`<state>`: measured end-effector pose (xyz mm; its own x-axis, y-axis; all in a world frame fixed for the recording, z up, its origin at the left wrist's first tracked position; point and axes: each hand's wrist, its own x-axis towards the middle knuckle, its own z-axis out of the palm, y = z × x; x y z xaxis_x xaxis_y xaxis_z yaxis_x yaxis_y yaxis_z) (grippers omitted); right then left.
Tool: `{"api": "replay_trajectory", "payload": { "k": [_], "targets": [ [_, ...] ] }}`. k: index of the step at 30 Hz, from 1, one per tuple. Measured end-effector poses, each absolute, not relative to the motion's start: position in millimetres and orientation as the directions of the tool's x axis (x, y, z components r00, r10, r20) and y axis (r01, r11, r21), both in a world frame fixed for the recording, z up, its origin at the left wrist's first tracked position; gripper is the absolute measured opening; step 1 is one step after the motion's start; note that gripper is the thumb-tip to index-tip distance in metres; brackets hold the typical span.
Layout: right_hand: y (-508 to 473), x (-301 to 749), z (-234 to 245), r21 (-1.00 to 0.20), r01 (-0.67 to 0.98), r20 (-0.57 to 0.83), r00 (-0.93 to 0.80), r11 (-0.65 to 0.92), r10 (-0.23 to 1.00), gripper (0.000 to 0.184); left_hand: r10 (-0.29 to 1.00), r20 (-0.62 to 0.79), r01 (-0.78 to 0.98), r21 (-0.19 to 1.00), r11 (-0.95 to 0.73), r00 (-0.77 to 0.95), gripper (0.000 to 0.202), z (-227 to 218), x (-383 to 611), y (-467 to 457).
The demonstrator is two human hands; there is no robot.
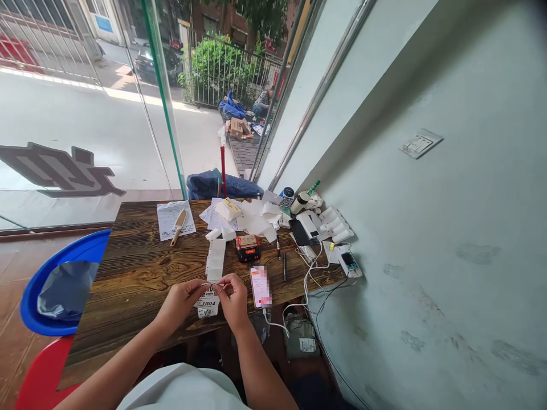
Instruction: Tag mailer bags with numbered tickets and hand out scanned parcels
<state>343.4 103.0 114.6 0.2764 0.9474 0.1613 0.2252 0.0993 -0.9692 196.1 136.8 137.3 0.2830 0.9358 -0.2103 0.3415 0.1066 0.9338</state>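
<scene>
From the head view, you are bringing your left hand (182, 297) and right hand (233, 297) together over the near edge of the wooden desk (137, 285), both sets of fingers pinching a small thin item between them, too tiny to identify. Printed labels (208, 303) are lying just beneath; a phone (260, 286) is sitting beside your right hand.
</scene>
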Motion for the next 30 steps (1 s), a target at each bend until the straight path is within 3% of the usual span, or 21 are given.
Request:
{"api": "replay_trajectory", "payload": {
  "k": [2,5,7,13,18,22,25,28,30],
  "targets": [
    [101.1,341.8,115.5,-0.982,0.18,0.112,0.315,0.057,0.943,0.016,0.925,-0.229,0.303,0.943,0.134,0.304,0.041,138.0,198.1,136.9],
    [101.3,337.8,114.8,-0.992,0.124,0.064,0.413,0.013,0.908,0.019,0.883,-0.359,0.171,0.932,0.32,0.303,0.054,134.7,203.2,139.9],
    [103.0,336.5,112.6,-0.997,0.075,0.014,0.434,-0.021,0.901,0.018,0.874,-0.398,0.203,0.914,0.352,0.278,0.057,132.3,206.0,143.7],
    [108.7,338.6,105.7,-0.997,0.014,-0.063,0.507,-0.081,0.86,0.023,0.943,-0.164,0.535,0.844,-0.018,0.289,0.046,139.2,216.5,160.2],
    [124.3,344.7,105.0,-0.995,-0.045,-0.094,0.618,-0.084,0.781,0.028,0.948,-0.226,0.584,0.81,0.056,0.222,0.055,134.2,228.5,168.2],
    [139.7,381.5,112.8,-0.988,-0.124,-0.151,0.735,-0.088,0.661,0.042,0.928,-0.296,0.604,0.79,0.105,0.226,0.061,114.5,214.5,185.8],
    [134.0,413.2,128.9,-0.984,-0.167,-0.165,0.746,-0.059,0.645,0.047,0.896,-0.349,0.614,0.781,0.116,0.274,0.059,98.1,193.1,213.0],
    [106.7,420.5,145.7,-0.985,-0.174,-0.145,0.762,-0.016,0.632,0.049,0.839,-0.415,0.787,0.617,-0.025,0.352,0.073,83.9,179.0,231.6],
    [78.1,406.3,149.8,-0.986,-0.164,-0.114,0.784,0.028,0.61,0.05,0.848,-0.322,0.841,0.49,-0.231,0.421,0.076,74.2,176.6,226.4]
  ]
}}
